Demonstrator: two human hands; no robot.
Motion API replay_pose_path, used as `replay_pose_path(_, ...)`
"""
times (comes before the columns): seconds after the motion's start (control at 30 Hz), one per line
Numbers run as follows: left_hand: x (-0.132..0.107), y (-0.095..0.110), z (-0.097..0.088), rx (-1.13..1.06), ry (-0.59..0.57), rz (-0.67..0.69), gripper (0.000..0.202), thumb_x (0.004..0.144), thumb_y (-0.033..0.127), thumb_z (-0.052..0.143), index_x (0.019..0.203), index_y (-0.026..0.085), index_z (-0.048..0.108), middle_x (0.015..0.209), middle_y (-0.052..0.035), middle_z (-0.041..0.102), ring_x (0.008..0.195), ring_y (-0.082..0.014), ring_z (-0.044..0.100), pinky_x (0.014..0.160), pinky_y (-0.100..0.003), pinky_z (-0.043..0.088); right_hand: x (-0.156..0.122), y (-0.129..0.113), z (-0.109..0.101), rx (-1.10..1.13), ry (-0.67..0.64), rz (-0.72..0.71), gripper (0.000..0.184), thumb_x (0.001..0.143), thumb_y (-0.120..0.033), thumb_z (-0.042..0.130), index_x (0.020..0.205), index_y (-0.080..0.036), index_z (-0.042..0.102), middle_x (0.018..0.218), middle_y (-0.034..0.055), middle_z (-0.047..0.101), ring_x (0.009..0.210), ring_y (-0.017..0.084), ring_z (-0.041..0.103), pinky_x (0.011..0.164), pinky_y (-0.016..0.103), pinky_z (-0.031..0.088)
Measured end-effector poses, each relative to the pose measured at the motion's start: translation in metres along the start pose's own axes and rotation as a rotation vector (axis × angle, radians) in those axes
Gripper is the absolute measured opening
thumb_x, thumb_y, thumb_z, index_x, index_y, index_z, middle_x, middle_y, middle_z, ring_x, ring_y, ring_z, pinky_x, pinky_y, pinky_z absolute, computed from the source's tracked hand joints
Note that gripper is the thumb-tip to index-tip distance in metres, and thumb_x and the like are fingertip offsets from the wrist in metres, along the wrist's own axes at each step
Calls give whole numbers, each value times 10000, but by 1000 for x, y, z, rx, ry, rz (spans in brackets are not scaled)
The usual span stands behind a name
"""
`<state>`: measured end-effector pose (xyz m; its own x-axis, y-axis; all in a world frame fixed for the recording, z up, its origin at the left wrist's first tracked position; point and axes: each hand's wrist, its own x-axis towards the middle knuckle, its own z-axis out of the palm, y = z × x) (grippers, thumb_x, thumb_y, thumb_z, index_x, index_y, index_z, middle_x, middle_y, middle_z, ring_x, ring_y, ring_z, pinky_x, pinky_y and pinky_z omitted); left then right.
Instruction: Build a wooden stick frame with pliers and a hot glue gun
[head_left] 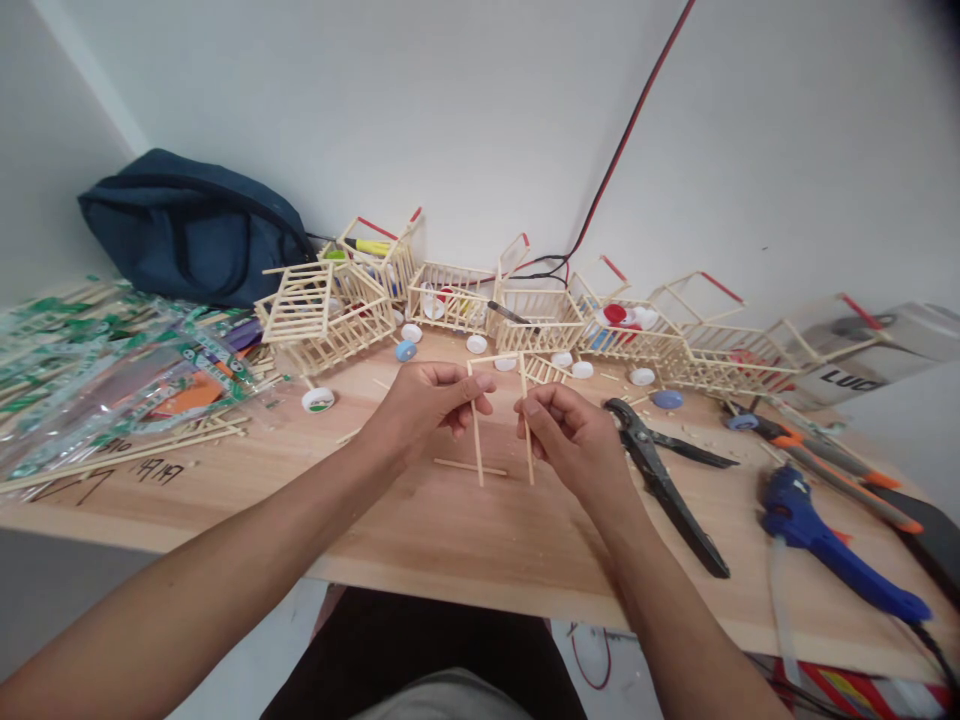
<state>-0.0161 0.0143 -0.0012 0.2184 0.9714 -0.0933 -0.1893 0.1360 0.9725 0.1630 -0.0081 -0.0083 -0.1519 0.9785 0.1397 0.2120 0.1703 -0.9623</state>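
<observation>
— Wooden table (450,540) by a white wall (450,120). What is on it?

— Lots of little stick carts (540,320) in a row at the back. Round bottle caps (318,400) lie near them. A blue bag (187,230) sits in the far left corner, with plastic packets (112,380) in front of it.

— And what are the hands doing?

— They hold a stick frame (495,359). It looks like a small gate with two legs and a bar on top. It stands up in the middle of the table, in front of the carts.

— Which hand holds which part?

— The left hand (431,400) is closed and pinches the left leg near the top. The right hand (570,430) is closed too and pinches the right leg.

— Is anything under the frame?

— One loose stick (469,466) lies flat on the table, right by the legs.

— Any tools?

— Yes. Black cutters (664,480) lie just beside the right hand. A blue glue gun (817,535) lies farther right.
</observation>
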Motion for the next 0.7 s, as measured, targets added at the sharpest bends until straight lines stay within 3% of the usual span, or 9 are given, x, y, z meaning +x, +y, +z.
replay_pose_path(0.7,-4,7,-1,179,47,64,319,707,399,715,593,115,628,532,0,565,420,-40,425,411,-173,333,0,1,-3,-71,-14,-46,238,885,-404,531,819,-177,559,619,-26,551,478,70,430,448,199,315)
